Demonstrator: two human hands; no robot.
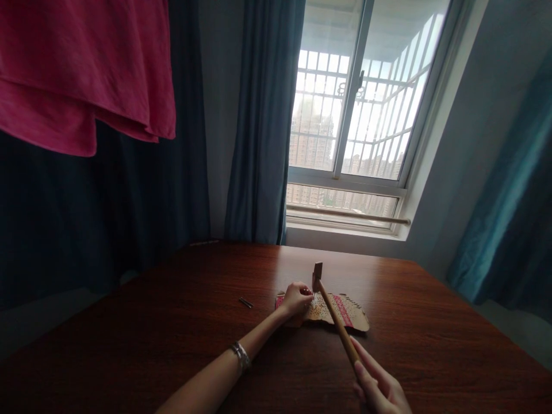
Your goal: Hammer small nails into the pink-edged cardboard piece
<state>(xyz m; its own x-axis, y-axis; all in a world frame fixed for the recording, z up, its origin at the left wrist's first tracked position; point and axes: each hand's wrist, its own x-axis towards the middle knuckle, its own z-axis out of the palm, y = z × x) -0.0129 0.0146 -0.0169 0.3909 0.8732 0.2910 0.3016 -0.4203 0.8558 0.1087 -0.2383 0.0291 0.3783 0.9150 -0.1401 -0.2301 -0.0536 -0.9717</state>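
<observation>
My right hand is closed around the lower part of a hammer's wooden handle. The hammer head is raised just above the fingertips of my left hand. Those fingers are pinched on a thin nail, mostly hidden by the hand and the hammer. Under my left hand lies a piece of cardboard with a torn edge, pink printed bands and many small holes or dark dots. Two loose nails lie on the table to the left of the cardboard.
The brown wooden table reaches back to the wall below a barred window. Dark blue curtains hang on both sides of it. A pink cloth hangs at the upper left, above table height.
</observation>
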